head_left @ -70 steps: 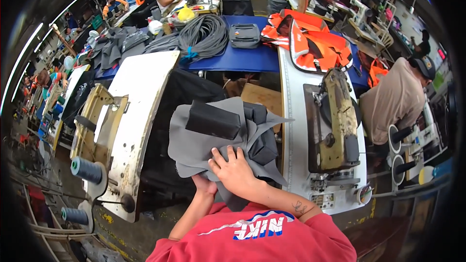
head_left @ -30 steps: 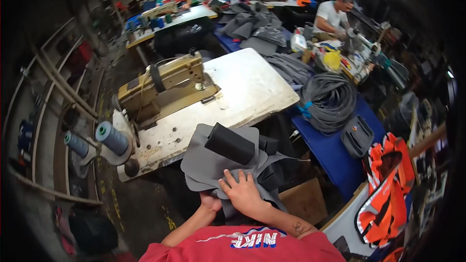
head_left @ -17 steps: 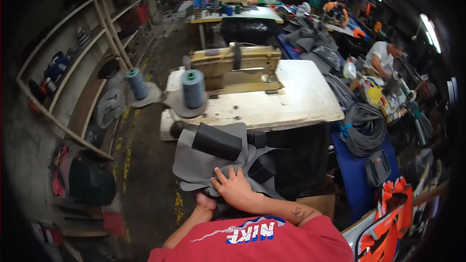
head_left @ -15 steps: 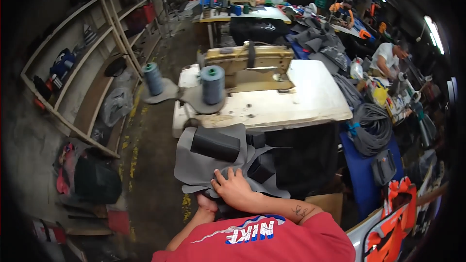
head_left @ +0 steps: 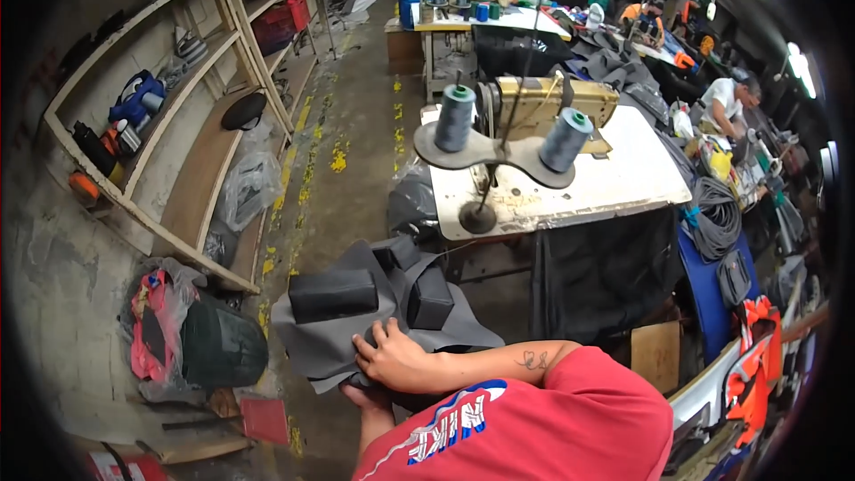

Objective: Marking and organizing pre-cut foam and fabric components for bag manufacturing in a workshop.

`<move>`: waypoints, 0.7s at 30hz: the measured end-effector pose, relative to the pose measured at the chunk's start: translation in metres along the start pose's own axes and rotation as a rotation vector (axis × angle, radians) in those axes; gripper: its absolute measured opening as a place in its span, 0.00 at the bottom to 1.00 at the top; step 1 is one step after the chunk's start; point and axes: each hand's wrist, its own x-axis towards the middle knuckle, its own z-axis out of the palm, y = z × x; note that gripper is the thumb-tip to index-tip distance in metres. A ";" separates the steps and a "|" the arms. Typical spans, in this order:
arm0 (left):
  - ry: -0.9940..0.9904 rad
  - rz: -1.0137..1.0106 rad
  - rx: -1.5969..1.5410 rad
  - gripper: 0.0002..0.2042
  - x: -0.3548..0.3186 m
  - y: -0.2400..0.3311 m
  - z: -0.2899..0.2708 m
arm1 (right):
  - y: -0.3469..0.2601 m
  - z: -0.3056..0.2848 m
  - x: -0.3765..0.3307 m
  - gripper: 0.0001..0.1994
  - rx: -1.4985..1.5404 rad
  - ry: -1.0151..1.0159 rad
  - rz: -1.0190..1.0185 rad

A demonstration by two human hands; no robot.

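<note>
A grey fabric sheet (head_left: 329, 347) with several black box-shaped padded pieces (head_left: 334, 296) on it is held in front of me, off the sewing table. My right hand (head_left: 394, 358) lies over the near part of the sheet, fingers bent slightly and pressing on it. Under the sheet's near edge, my left hand (head_left: 365, 396) holds it from below, its fingers mostly hidden by the cloth. Another black piece (head_left: 429, 298) stands tilted to the right of my right hand. A thin thread trails off the bundle to the right.
Ahead to the right stands a sewing machine (head_left: 552, 111) on a white table (head_left: 641, 160), with a two-spool thread stand (head_left: 494, 153) at its near left corner. Wooden shelves (head_left: 191, 165) line the left wall above a dark green bin (head_left: 223, 343). Several people work farther off.
The view has swung so the machine table sits farther right and the aisle shows more. The bundle, still in both hands, has moved left, away from the table edge.
</note>
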 end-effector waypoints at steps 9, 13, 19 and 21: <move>-0.198 -0.290 -1.544 0.35 0.133 0.083 -0.057 | 0.046 0.056 0.159 0.15 -0.010 0.038 -0.026; 0.263 -0.040 -0.747 0.40 0.209 0.153 -0.040 | 0.077 0.070 0.257 0.14 0.034 0.015 -0.055; -0.270 0.107 -0.167 0.34 0.325 0.205 -0.064 | 0.129 0.062 0.375 0.15 -0.074 0.024 -0.124; -0.059 0.049 -0.188 0.34 0.377 0.219 -0.058 | 0.153 0.074 0.410 0.15 -0.088 0.034 -0.059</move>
